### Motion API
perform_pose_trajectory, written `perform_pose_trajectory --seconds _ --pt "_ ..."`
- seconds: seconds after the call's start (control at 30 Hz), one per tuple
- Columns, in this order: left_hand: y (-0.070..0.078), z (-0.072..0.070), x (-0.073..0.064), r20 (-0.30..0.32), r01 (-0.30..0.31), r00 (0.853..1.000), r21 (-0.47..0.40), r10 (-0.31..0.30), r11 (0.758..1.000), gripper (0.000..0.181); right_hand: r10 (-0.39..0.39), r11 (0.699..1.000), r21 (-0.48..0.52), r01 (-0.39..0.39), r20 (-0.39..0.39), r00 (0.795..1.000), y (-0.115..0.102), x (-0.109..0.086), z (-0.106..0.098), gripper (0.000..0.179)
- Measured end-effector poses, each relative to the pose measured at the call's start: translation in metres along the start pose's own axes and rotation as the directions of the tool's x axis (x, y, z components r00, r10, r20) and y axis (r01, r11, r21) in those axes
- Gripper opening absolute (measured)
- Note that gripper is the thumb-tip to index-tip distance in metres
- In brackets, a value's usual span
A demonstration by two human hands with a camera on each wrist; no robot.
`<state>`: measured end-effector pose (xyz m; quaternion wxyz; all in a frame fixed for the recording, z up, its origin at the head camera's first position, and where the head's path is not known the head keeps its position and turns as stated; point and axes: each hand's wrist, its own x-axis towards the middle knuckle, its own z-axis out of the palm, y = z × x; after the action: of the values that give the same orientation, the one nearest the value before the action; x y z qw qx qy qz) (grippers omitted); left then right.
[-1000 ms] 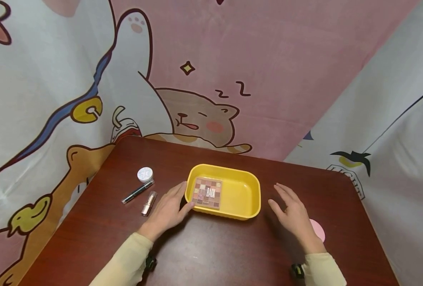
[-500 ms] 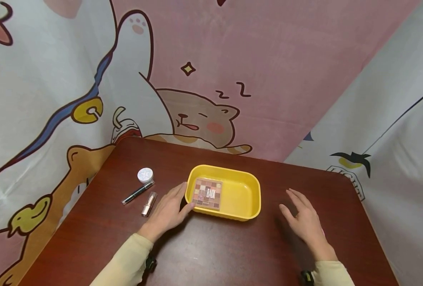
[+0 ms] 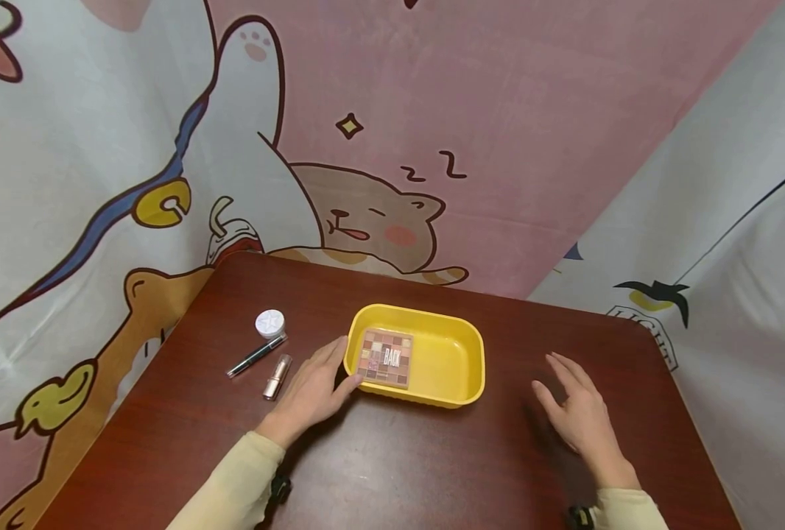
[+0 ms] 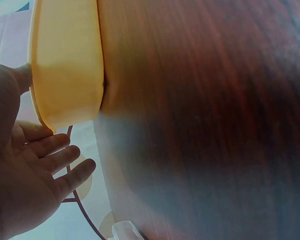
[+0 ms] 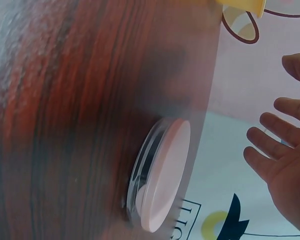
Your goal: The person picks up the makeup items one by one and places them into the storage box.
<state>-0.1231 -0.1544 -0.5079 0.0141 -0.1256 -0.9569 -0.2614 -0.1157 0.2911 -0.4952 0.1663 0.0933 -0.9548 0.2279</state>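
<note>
A yellow plastic tray sits mid-table, with an eyeshadow palette marked "BACK" lying in its left half. My left hand touches the tray's left end, its thumb at the front corner and its fingers along the side. In the left wrist view those fingers extend loosely by the tray wall. Off to the tray's right, my right hand hovers over the table with spread fingers, holding nothing. Below it, the right wrist view shows a round case with a pink lid; the hand hides this in the head view.
Left of the tray lie a round white jar, a dark slim pen-like tube and a lipstick. The dark red-brown table backs onto a cartoon-printed cloth.
My right hand has moved rightward, away from the tray, and now covers the pink-lidded case in the head view. The left hand and tray have stayed put.
</note>
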Motion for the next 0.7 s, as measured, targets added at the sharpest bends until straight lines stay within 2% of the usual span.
perform_pose_trajectory --seconds 0.3,0.53,0.7 --pt "0.001 -0.001 0.000 -0.006 -0.017 1.000 0.011 0.017 1.000 0.082 0.034 0.999 -0.017 -0.034 0.014 0.999 0.008 -0.006 -0.002 0.059" --pt "0.001 -0.001 0.000 -0.006 -0.016 1.000 0.010 0.016 1.000 0.081 0.115 0.992 -0.058 -0.110 0.094 0.989 0.011 -0.010 -0.008 0.061" --pt "0.001 -0.001 0.000 -0.001 -0.007 1.000 0.008 0.007 1.000 0.081 0.130 0.991 -0.060 -0.123 0.114 0.985 0.015 -0.012 -0.011 0.061"
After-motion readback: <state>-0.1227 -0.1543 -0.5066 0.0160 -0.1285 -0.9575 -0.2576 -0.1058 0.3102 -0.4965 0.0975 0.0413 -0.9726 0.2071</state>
